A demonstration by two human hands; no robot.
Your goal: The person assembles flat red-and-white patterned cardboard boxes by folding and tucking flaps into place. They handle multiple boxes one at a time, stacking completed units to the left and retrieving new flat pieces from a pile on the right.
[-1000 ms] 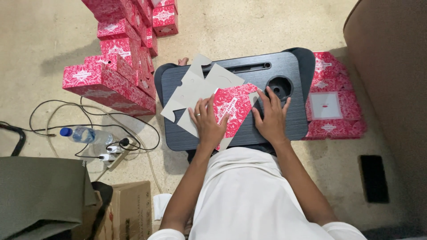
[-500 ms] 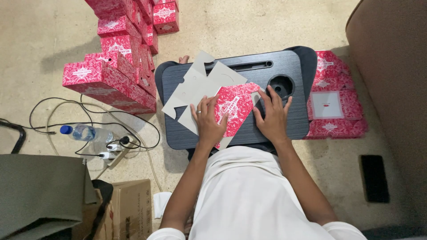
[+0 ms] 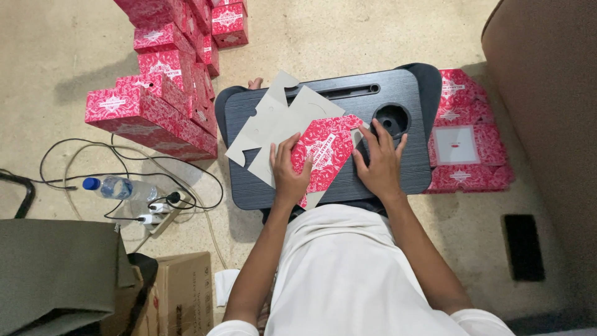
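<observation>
The red patterned box blank (image 3: pixel 324 158) lies flat on the dark surface (image 3: pixel 407 174) between my hands, its long axis slanting near-left to far-right; my left hand (image 3: pixel 290 171) presses its left edge, fingers spread, my right hand (image 3: pixel 379 163) flat just beside its right edge

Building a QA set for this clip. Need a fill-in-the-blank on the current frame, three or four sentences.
1. Both hands press a flat carton blank printed red and white, which lies on a dark ____.
2. The left hand lies on the blank's ____ edge as seen in the picture.
3. The right hand sits just below the tray's round ____.
4. A clear water bottle with a ____ cap lies on the floor by the cables.

Missing words: lap tray; left; cup recess; blue
</observation>
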